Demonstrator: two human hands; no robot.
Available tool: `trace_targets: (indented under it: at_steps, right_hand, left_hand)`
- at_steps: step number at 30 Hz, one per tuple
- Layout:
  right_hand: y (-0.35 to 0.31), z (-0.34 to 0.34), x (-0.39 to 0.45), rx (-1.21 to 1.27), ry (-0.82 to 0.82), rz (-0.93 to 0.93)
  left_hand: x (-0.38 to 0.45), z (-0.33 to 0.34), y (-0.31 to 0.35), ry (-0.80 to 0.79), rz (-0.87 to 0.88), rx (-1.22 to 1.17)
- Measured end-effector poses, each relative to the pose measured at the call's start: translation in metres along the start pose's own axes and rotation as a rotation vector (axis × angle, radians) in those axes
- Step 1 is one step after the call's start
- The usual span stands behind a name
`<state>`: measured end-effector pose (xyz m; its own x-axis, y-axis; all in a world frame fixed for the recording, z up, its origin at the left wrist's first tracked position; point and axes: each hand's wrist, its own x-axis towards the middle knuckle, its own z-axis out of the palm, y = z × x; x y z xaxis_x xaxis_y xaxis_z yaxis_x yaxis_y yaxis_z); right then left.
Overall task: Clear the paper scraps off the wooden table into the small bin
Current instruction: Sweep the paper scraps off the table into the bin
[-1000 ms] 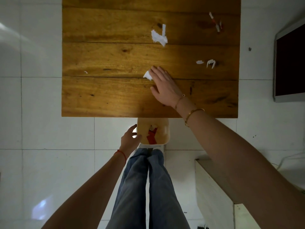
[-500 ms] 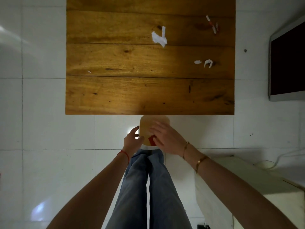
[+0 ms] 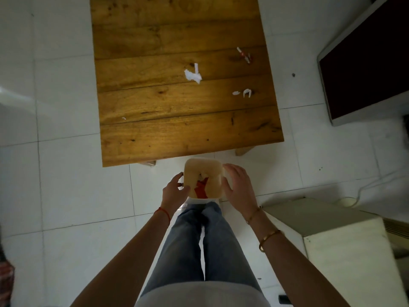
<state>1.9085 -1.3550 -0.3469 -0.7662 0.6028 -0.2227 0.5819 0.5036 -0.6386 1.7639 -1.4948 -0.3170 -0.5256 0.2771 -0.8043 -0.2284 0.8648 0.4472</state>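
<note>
- Small bin [image 3: 202, 172] sits just past the near edge of the wooden bench [image 3: 177, 134], over the white floor tiles [image 3: 66, 169] and right above the person's jeans [image 3: 199, 240].
- Left hand [image 3: 174, 192] is on the bin's left side, fingers curled around the wall. Right hand [image 3: 240, 187] is on the right side, fingers spread and wrapped against it. So both hands are gripping the bin.
- Inside the bin there's a red scrap [image 3: 200, 189] and a bit of white paper right above it.
- Still on the bench: a white scrap cluster [image 3: 193, 74] around the middle, a small pair of white bits [image 3: 242, 93] toward the right, a red-and-white piece [image 3: 244, 55] near the far right, and one tiny fleck [image 3: 123, 118] on the left side.
- All of those are well apart from the bin.
</note>
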Motion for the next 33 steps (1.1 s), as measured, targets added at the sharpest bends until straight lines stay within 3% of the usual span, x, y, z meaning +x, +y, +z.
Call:
trace_targets:
  at_steps: [18, 26, 33]
  right_hand:
    - [-0.008, -0.11, -0.054, 0.082, 0.263, 0.321]
    - [0.063, -0.18, -0.053, 0.09, 0.272, 0.37]
    - [0.15, -0.3, -0.019, 0.051, 0.232, 0.268]
  left_hand:
    - [-0.081, -0.012, 0.093, -0.097, 0.213, 0.156]
    - [-0.093, 0.048, 0.178, -0.081, 0.329, 0.215]
    - [-0.099, 0.139, 0.262, -0.054, 0.253, 0.13]
